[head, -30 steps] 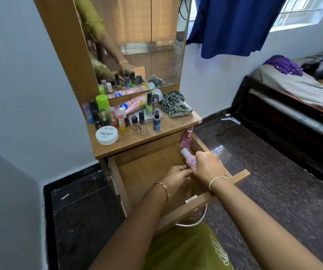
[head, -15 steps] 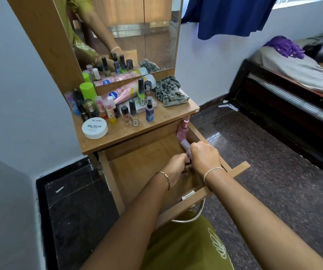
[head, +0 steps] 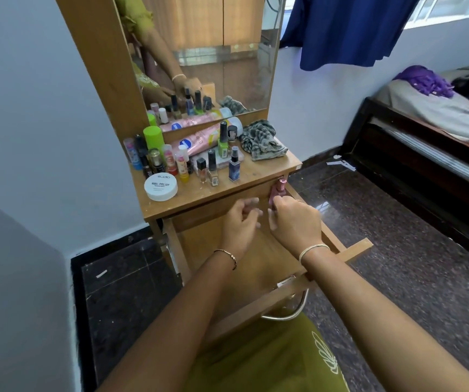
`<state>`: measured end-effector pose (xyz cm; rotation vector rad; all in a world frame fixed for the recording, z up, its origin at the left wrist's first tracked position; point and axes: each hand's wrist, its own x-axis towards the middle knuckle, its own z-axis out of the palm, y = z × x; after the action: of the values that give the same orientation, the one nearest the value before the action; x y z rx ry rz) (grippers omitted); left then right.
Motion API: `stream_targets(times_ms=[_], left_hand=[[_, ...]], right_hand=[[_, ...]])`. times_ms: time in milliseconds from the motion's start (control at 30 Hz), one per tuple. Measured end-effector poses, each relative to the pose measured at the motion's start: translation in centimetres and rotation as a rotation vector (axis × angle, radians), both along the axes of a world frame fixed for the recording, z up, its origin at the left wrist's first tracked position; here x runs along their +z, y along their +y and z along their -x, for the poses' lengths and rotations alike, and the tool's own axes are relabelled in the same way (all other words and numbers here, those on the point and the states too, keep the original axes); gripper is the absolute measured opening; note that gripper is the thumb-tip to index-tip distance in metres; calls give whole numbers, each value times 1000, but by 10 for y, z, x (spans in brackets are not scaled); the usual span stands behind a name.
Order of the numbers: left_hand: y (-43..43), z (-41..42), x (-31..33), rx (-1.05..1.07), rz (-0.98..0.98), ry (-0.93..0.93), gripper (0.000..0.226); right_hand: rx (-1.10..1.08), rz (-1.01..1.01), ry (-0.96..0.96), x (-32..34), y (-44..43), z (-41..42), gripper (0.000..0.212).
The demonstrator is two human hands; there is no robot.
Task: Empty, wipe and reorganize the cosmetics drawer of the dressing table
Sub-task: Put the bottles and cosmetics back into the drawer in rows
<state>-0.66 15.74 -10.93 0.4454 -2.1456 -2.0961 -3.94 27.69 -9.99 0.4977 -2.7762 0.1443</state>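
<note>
Your right hand (head: 295,222) was closed around the lower part of the pink bottle (head: 278,190). It held the bottle nearly upright at the far right corner of the open drawer (head: 355,248), with the cap just below the front edge of the worktop (head: 258,176). Your left hand (head: 240,223) was just beside it over the drawer, its fingers curled toward the bottle. They were blurred, so I cannot tell whether they were gripping anything. The drawer was pulled well out, and the part of its wooden bottom that showed between your forearms was bare.

On the worktop, a white jar (head: 160,188) marked as nail polish sat near the front left corner. Behind it stood a cluster of small bottles, among them a green-capped can (head: 153,136) and a blue bottle (head: 234,168). A pink tube (head: 199,140) lay against the base of the mirror (head: 227,52), and a crumpled checked cloth (head: 262,143) lay at the right end. A bed (head: 440,117) stood well apart to the right.
</note>
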Motion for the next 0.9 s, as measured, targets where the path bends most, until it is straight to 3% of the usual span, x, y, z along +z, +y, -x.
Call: stream_targets(times_ms=[200,400,533,700,900], left_hand=[[-60,-9,61,260,196,291,8],[-135,17,108,344,485,295,2],[-175,45,122,349,755,160,28],[-187,65,125,263,1088,-239,58],[-186,72,119,327,1212,-257,42]], right_hand=[[107,195,210,32,-56,-2,15],[190,354,283,53,-97,0,9],[190,395,279,53,-108,4,8],[219,422,266,46,-111,8,6],[229,438,245,40,-113,16,8]])
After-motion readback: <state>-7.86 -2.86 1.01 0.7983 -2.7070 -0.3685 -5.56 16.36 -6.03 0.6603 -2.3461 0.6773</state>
